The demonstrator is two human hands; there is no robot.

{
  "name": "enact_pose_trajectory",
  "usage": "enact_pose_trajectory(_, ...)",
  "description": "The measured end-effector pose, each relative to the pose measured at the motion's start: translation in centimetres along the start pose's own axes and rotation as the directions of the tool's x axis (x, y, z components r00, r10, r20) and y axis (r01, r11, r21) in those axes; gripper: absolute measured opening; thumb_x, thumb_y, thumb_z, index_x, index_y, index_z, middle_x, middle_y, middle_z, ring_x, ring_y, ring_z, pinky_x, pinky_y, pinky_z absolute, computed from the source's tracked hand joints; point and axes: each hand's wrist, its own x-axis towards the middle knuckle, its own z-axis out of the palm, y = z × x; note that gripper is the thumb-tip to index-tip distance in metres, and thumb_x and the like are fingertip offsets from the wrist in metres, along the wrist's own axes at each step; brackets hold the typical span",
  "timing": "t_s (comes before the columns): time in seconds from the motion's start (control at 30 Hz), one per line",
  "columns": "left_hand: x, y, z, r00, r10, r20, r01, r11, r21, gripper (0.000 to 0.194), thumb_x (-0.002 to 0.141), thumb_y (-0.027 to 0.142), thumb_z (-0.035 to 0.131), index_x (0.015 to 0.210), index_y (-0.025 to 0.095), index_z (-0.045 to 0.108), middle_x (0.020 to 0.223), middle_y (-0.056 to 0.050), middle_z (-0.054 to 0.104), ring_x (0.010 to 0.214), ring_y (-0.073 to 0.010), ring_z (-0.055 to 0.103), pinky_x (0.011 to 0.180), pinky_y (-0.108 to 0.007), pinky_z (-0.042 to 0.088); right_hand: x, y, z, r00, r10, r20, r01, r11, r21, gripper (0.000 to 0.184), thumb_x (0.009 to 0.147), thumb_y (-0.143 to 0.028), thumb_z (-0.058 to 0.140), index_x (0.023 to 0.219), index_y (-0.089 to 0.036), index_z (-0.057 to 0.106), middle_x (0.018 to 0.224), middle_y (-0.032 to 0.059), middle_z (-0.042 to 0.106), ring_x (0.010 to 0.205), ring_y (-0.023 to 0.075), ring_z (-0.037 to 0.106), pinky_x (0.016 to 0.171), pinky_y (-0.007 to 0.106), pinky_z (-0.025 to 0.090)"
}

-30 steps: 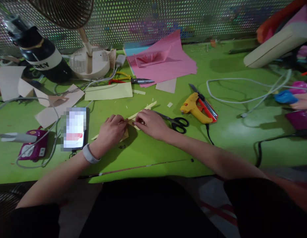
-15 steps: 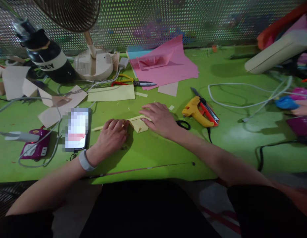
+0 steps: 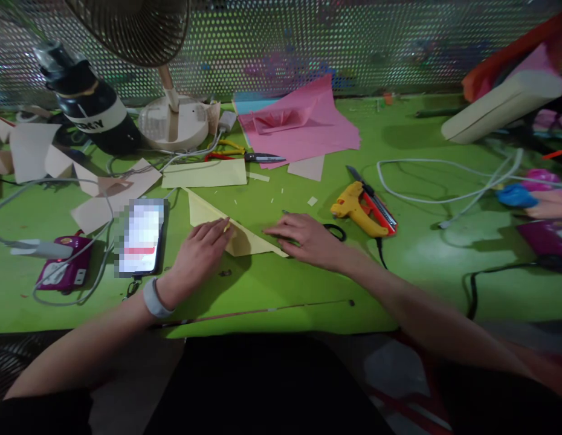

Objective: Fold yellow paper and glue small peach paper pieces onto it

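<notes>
My left hand point(image 3: 202, 251) lies on a folded piece of pale yellow paper point(image 3: 249, 243), its fingers stretched out together and pressing on the sheet. The paper slants from upper left to lower right, with a narrow folded strip along its upper edge. Just past its right tip is my right hand point(image 3: 308, 238), fingers extended and low over the table. A black ring handle point(image 3: 336, 231) shows behind that hand, and a small pointed tip sticks out beyond the fingers. The rest of this tool is hidden.
A yellow glue gun point(image 3: 358, 208) and a red box cutter point(image 3: 381, 208) lie at right. The phone point(image 3: 142, 235) and purple power adapter point(image 3: 66, 263) are at left. Behind are pliers point(image 3: 263, 157), pink paper point(image 3: 308, 130), a fan point(image 3: 172, 124) and a bottle point(image 3: 97, 112). Cables cross both sides.
The yellow paper has turned and now slants down to the right, showing more of its surface. My right hand has moved off it, right and slightly down; my left hand stays on it.
</notes>
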Motion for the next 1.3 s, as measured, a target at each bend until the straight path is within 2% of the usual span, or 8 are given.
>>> enact_pose_trajectory(0.27, -0.9, -0.1, 0.6, 0.990, 0.136, 0.031, -0.132, 0.984, -0.123, 0.047, 0.090, 0.005, 0.047, 0.136, 0.010, 0.048, 0.139, -0.016, 0.057, 0.128, -0.0254, 0.055, 0.104, -0.041, 0.048, 0.3, -0.9, 0.9, 0.968, -0.244, 0.060, 0.242, 0.969, 0.051, 0.029, 0.095, -0.017, 0.049, 0.107, -0.025, 0.074, 0.091, 0.0080, 0.067, 0.084, 0.0196, 0.058, 0.072, 0.035, 0.046)
enact_pose_trajectory(0.4, -1.2, -0.3, 0.2, 0.977, 0.211, 0.012, -0.205, 0.961, -0.187, 0.046, 0.090, 0.006, 0.047, 0.135, 0.012, 0.050, 0.138, -0.015, 0.058, 0.127, -0.0266, 0.055, 0.104, -0.044, 0.049, 0.2, -1.9, 1.7, 0.958, -0.283, 0.050, 0.276, 0.955, 0.109, 0.027, 0.096, -0.022, 0.049, 0.106, -0.024, 0.074, 0.090, 0.0084, 0.067, 0.082, 0.0183, 0.058, 0.070, 0.033, 0.047)
enact_pose_trajectory(0.53, -1.5, 0.1, -0.2, 0.982, 0.188, -0.005, -0.186, 0.964, -0.188, 0.038, 0.091, 0.008, 0.049, 0.128, 0.014, 0.055, 0.130, -0.015, 0.062, 0.121, -0.0270, 0.060, 0.099, -0.044, 0.052, 0.3, -1.7, 2.4, 0.980, -0.201, -0.008, 0.199, 0.962, 0.184, 0.022, 0.094, -0.025, 0.054, 0.102, -0.024, 0.075, 0.094, 0.0083, 0.066, 0.087, 0.0192, 0.059, 0.073, 0.035, 0.049)
enact_pose_trajectory(0.63, -1.6, 0.5, -0.6, 0.983, 0.183, 0.012, -0.178, 0.965, -0.191, 0.031, 0.094, 0.013, 0.047, 0.123, 0.015, 0.057, 0.126, -0.014, 0.065, 0.113, -0.0254, 0.064, 0.093, -0.041, 0.056, 0.5, -1.6, 2.6, 0.991, -0.128, 0.034, 0.111, 0.941, 0.319, 0.016, 0.092, -0.028, 0.060, 0.098, -0.026, 0.075, 0.093, 0.0053, 0.067, 0.086, 0.0174, 0.061, 0.074, 0.034, 0.049)
enact_pose_trajectory(0.73, -1.6, 0.7, -0.9, 0.976, 0.216, 0.019, -0.208, 0.960, -0.187, 0.029, 0.096, 0.012, 0.044, 0.122, 0.014, 0.057, 0.128, -0.014, 0.064, 0.115, -0.0253, 0.063, 0.093, -0.040, 0.056, 1.0, -2.3, 2.5, 0.995, 0.045, 0.093, -0.078, 0.916, 0.393, 0.017, 0.089, -0.037, 0.063, 0.094, -0.023, 0.072, 0.086, 0.0032, 0.068, 0.078, 0.0158, 0.062, 0.070, 0.031, 0.049)
enact_pose_trajectory(0.87, -1.6, 1.0, -0.9, 0.975, 0.221, 0.006, -0.217, 0.961, -0.174, 0.029, 0.096, 0.012, 0.045, 0.124, 0.011, 0.055, 0.128, -0.014, 0.063, 0.117, -0.0256, 0.061, 0.094, -0.039, 0.056, 1.7, -3.7, 2.5, 0.950, 0.293, 0.107, -0.311, 0.859, 0.406, 0.030, 0.088, -0.043, 0.063, 0.106, -0.019, 0.064, 0.083, 0.0034, 0.069, 0.073, 0.0163, 0.063, 0.067, 0.033, 0.051)
enact_pose_trajectory(1.0, -1.7, 1.2, -0.8, 0.980, 0.197, -0.009, -0.196, 0.969, -0.148, 0.026, 0.096, 0.013, 0.046, 0.120, 0.012, 0.056, 0.120, -0.013, 0.066, 0.105, -0.0233, 0.066, 0.086, -0.036, 0.059, 2.0, -4.3, 2.7, 0.936, 0.337, 0.096, -0.346, 0.845, 0.408, 0.037, 0.090, -0.043, 0.060, 0.118, -0.019, 0.056, 0.083, 0.0042, 0.069, 0.073, 0.0171, 0.064, 0.067, 0.035, 0.053)
enact_pose_trajectory(1.3, -1.6, 1.2, -0.9, 0.975, 0.221, -0.034, -0.224, 0.963, -0.147, 0.026, 0.097, 0.011, 0.042, 0.121, 0.012, 0.053, 0.112, -0.012, 0.068, 0.098, -0.0203, 0.066, 0.079, -0.032, 0.059, 2.4, -5.0, 2.6, 0.899, 0.424, 0.112, -0.436, 0.833, 0.340, 0.040, 0.089, -0.039, 0.062, 0.120, -0.016, 0.054, 0.085, 0.0055, 0.070, 0.071, 0.0168, 0.064, 0.064, 0.034, 0.054)
